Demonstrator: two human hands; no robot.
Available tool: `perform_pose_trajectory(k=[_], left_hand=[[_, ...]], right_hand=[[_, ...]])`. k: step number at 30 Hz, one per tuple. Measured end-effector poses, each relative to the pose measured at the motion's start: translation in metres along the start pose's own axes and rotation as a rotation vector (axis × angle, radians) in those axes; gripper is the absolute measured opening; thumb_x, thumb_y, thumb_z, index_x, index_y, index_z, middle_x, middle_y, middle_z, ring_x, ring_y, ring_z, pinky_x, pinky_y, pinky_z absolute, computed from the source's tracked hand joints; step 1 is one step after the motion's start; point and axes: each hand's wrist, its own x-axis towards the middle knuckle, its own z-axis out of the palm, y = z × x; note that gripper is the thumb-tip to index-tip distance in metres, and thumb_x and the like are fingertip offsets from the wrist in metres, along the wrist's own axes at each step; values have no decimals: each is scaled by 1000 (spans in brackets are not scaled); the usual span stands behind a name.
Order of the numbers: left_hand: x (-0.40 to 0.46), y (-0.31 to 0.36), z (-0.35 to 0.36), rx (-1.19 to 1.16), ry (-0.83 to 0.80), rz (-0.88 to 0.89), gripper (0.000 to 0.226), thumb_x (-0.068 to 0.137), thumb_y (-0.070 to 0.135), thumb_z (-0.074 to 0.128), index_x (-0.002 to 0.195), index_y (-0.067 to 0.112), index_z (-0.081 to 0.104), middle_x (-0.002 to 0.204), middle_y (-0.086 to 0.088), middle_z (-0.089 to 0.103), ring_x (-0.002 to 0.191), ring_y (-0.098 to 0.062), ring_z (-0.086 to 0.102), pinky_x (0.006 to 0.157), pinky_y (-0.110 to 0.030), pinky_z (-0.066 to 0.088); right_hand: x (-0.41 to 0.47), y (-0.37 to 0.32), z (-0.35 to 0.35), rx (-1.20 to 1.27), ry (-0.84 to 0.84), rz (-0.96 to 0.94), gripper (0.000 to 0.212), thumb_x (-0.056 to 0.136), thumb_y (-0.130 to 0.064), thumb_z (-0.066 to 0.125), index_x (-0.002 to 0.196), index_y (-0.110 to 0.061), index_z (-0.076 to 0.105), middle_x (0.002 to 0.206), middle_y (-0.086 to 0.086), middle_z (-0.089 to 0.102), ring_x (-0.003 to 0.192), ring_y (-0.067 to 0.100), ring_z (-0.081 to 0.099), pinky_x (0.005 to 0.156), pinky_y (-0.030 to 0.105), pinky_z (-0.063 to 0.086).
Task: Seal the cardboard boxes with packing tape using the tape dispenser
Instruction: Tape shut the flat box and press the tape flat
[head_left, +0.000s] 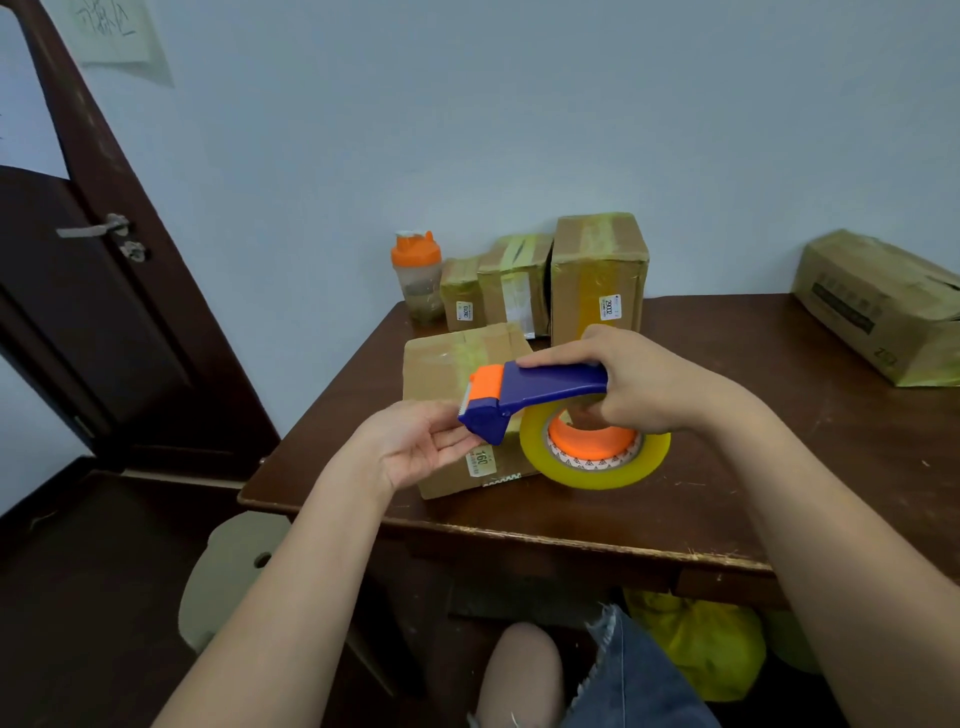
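tape dispenser (530, 395), blue with an orange head, is held above the dark wooden desk (727, 467) by the right hand (623, 384), whose fingers are wrapped around the handle. the roll of yellowish packing tape (595, 452) is mounted on its orange hub and hangs just below the handle, near the desk surface. the left hand (421, 447) is raised palm-up at the dispenser's front end, its fingers partly curled and touching the underside of the blue nose; whether a tape end is pinched there cannot be told. a flat cardboard box (457, 364) lies on the desk directly behind and under the dispenser, with tape across its top and a small label on its near side. three taped boxes (597, 275) are stood at the back of the desk against the wall, beside a shaker bottle (415, 275) with an orange lid. a larger box (878, 306) is seen at the right edge of the desk.
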Motion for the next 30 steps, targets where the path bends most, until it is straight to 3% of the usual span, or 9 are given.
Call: perform_pose_trajectory(k=[6, 9, 11, 14, 19, 21, 25, 30], left_hand=[[5, 13, -11, 280, 211, 170, 12, 94, -8, 53, 102, -5, 62, 87, -18, 71, 70, -21, 71, 52, -27, 57], [4, 24, -33, 309, 345, 256, 11, 96, -5, 52, 96, -2, 63, 82, -17, 70, 70, -20, 69, 54, -26, 57], [3, 30, -50, 283, 427, 305, 13, 97, -3, 53, 90, 0, 63, 77, -14, 70, 67, -17, 69, 57, -25, 56], [1, 26, -61, 247, 413, 294, 11, 96, -1, 54, 93, 0, 65, 74, -13, 72, 71, -18, 70, 63, -28, 56], [4, 6, -59, 181, 334, 299, 17, 91, 8, 66, 106, 0, 65, 90, -15, 72, 80, -20, 71, 70, -30, 57], [6, 1, -55, 213, 367, 333, 19, 90, 9, 67, 109, 4, 64, 93, -15, 73, 80, -20, 71, 71, -30, 57], [13, -5, -50, 267, 507, 408, 20, 91, 6, 66, 111, 6, 63, 95, -15, 73, 79, -20, 71, 71, -29, 58], [14, -6, -47, 220, 552, 441, 22, 89, 6, 68, 111, 9, 63, 95, -13, 73, 80, -19, 71, 71, -28, 57]], right_hand=[[-1, 4, 14, 33, -67, 2, 79, 85, -20, 72, 134, -65, 31, 106, -6, 43, 89, 12, 49, 84, 34, 48], [-4, 8, 11, 32, -74, 7, 81, 82, -23, 74, 134, -66, 28, 107, -5, 44, 90, 11, 49, 84, 38, 49], [-7, 11, 5, -1, -64, 24, 79, 84, -24, 73, 133, -67, 28, 108, -6, 45, 89, 10, 48, 77, 31, 46], [-8, 14, -2, -105, -45, 39, 72, 88, -25, 67, 129, -69, 28, 106, -9, 43, 86, 9, 46, 67, 26, 37], [-5, 18, -5, -172, 37, 44, 82, 85, -9, 61, 119, -76, 26, 105, -9, 42, 90, 14, 49, 68, 38, 50], [-4, 18, -6, -194, 56, 45, 83, 84, -6, 60, 119, -75, 27, 105, -8, 42, 92, 15, 48, 69, 41, 53], [-1, 18, -4, -210, 87, 46, 82, 84, -4, 56, 131, -67, 33, 102, -7, 39, 93, 16, 44, 61, 34, 45], [6, 22, -6, -140, 95, 66, 83, 82, 2, 52, 131, -63, 37, 102, -4, 41, 87, 15, 44, 60, 32, 43]])
